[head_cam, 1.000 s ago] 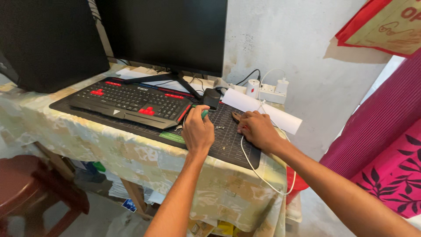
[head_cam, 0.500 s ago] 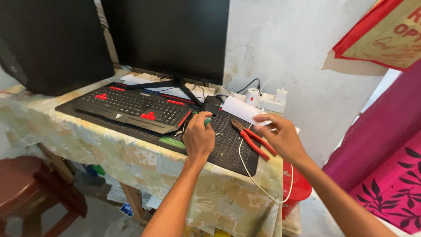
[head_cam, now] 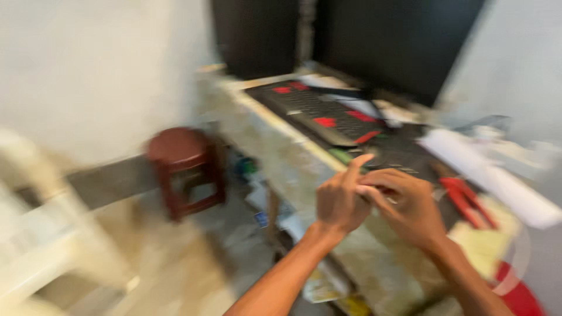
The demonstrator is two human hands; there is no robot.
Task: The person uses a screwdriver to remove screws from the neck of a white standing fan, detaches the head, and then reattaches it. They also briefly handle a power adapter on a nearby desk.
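The view is motion-blurred. My left hand (head_cam: 338,202) and my right hand (head_cam: 407,208) meet in the air over the front edge of the cloth-covered table (head_cam: 281,146). The left index finger points up while its other fingers curl. The right fingertips touch the left hand's fingers, and whether something small is pinched between them is too blurred to tell. Red-handled pliers (head_cam: 468,200) lie on the table just right of my right hand. A black keyboard with red keys (head_cam: 319,112) sits on a dark mat beyond my hands.
A dark monitor (head_cam: 398,41) and a black box (head_cam: 254,35) stand at the back of the table. A white paper roll (head_cam: 492,175) lies at the right. On the floor to the left stand a dark red stool (head_cam: 181,159) and a white chair (head_cam: 35,240).
The view has swung to the left and blurred. My right hand has let go of the pliers, which now lie on the table. Both hands have left the mat and come together.
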